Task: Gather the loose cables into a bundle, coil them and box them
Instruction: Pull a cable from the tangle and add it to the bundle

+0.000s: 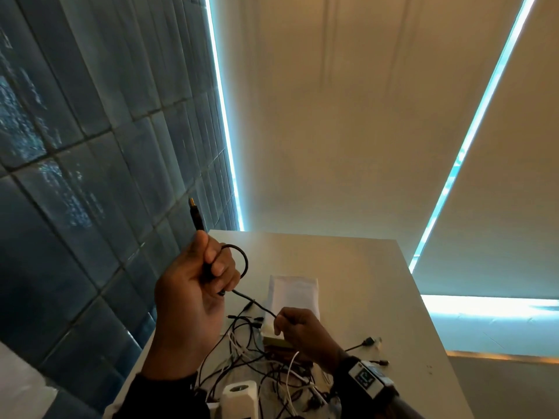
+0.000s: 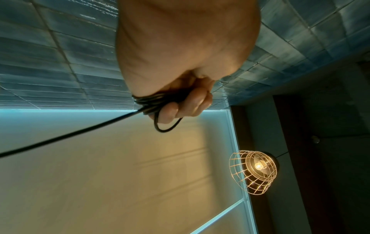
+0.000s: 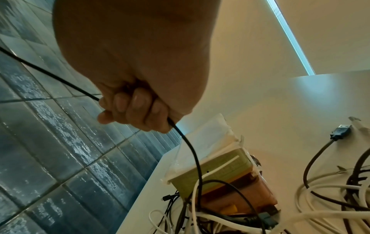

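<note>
Left hand (image 1: 193,285), raised above the white table (image 1: 378,282), grips a coiled black cable (image 1: 242,261). Right hand (image 1: 298,329) pinches the same cable's trailing length above tangled loose cables (image 1: 257,367) and the box (image 3: 224,172).

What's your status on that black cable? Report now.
Left hand grips coiled loops of black cable, plug end up. Right hand pinches its trailing run. Tangle of black and white cables on the table, around the box.
</note>
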